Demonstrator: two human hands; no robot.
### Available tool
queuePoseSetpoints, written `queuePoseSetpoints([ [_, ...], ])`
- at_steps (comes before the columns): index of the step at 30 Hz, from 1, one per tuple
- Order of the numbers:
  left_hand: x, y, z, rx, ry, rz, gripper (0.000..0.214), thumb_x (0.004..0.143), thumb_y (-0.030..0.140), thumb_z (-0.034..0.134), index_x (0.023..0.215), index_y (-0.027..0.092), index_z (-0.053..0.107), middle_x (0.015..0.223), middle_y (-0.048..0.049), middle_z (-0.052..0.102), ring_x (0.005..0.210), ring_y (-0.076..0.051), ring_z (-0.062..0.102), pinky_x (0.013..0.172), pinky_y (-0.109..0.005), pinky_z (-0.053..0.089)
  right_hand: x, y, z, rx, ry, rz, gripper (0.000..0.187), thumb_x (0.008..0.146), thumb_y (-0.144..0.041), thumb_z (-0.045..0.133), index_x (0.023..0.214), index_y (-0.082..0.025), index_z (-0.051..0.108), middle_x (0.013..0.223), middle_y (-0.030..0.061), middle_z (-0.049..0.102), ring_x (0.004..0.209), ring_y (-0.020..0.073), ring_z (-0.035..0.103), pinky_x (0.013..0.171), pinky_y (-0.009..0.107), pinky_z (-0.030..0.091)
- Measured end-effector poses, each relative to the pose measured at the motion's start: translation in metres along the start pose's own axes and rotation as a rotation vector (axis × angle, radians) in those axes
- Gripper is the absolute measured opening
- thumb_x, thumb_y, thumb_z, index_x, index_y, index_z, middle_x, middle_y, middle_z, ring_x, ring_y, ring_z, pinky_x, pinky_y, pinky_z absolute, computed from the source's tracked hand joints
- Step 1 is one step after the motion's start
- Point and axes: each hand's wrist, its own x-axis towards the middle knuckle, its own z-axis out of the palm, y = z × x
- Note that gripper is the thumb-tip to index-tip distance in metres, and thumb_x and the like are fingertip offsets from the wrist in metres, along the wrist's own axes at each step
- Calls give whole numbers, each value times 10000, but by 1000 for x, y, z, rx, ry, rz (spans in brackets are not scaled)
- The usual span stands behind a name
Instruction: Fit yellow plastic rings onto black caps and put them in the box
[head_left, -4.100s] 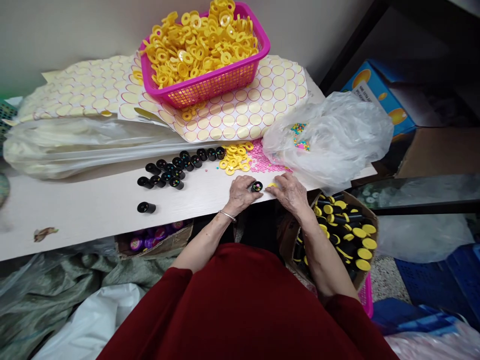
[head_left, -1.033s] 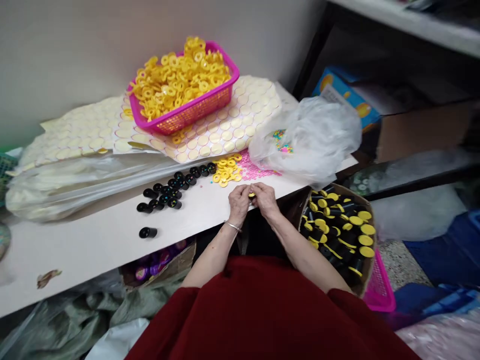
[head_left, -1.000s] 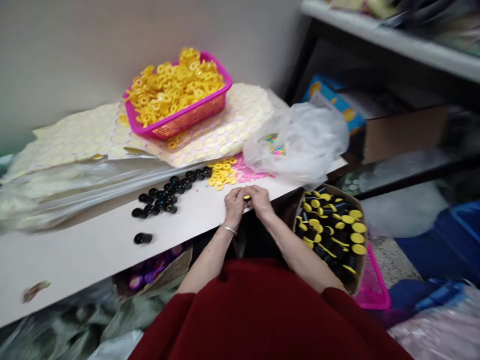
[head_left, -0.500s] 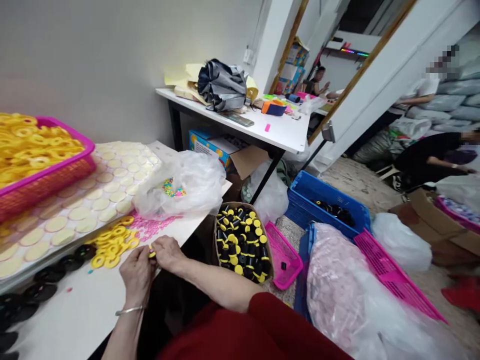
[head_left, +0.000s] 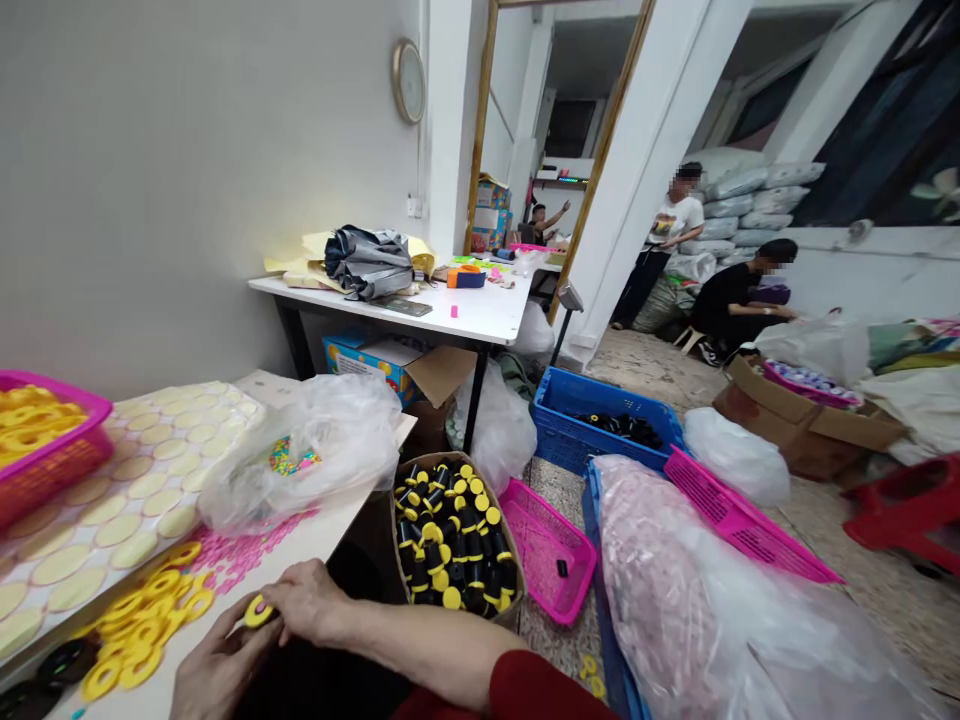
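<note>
My left hand [head_left: 214, 672] and my right hand [head_left: 304, 603] meet at the white table's front edge [head_left: 300, 545], both pinching one small piece with a yellow ring cap [head_left: 259, 611]. Its black body is hidden in my left fingers. A loose heap of yellow rings [head_left: 139, 625] lies just left of my hands, beside pink beads [head_left: 240, 555]. A few black tubes [head_left: 52, 665] lie at the bottom left. A cardboard box of yellow-capped black tubes [head_left: 454, 545] stands on the floor right of my right arm.
A pink basket of yellow rings [head_left: 37, 440] sits on sticker sheets [head_left: 150, 470]; a clear bag with coloured beads [head_left: 315, 455] lies beside them. Blue crate [head_left: 600, 425], pink baskets [head_left: 547, 550], plastic bags and cartons crowd the floor. Other people are by the doorway and wall.
My head has turned right and up, bringing the room and the other people into view. Both hands stay together on the small capped piece at the table edge.
</note>
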Motion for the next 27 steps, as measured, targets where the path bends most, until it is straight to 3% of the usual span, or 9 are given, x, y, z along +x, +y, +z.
queuePoseSetpoints([
  [3,-3,2,9,144,52,84,629,328,530,763,846,179,692,558,-12,667,598,-250,636,495,-297,483,-18,1,-15,157,-56,-61,395,586,-515,734,667,-144,625,500,-33,529,389,85,470,398,222,404],
  [7,-20,4,26,98,64,233,607,390,600,733,831,186,687,724,-18,701,663,-219,637,576,-288,517,-49,3,-43,438,-119,-86,606,441,-585,791,816,-124,674,616,9,609,499,108,544,462,232,436],
  [11,-36,3,42,52,-46,406,536,457,594,739,813,196,685,829,-19,696,741,-193,629,668,-265,530,-68,7,-69,499,-140,-138,556,476,-499,830,860,-119,699,747,33,647,627,97,567,557,212,427],
  [15,-34,-2,48,28,-88,340,525,456,561,771,827,196,694,811,-12,700,723,-197,636,635,-256,537,-72,17,-85,610,-280,-119,585,471,-465,850,929,-139,687,937,71,653,831,172,612,708,313,486],
  [20,-25,-5,58,91,-189,425,441,553,523,748,862,213,695,858,-13,706,781,-213,656,662,-257,546,-69,23,-101,674,-325,-69,552,485,-449,850,903,-141,664,895,68,649,794,213,633,700,442,509],
  [23,-34,0,69,205,-237,599,337,656,476,699,856,205,686,841,-30,694,752,-188,652,677,-252,544,-76,16,-112,632,-306,-37,562,471,-403,861,916,-132,650,856,54,658,736,186,634,679,407,513],
  [27,-55,2,88,300,-338,853,240,814,338,558,978,192,655,919,-71,670,826,-164,649,737,-252,536,-89,8,-127,520,-249,39,536,435,-281,871,900,-126,654,753,12,662,655,117,608,621,265,489],
])
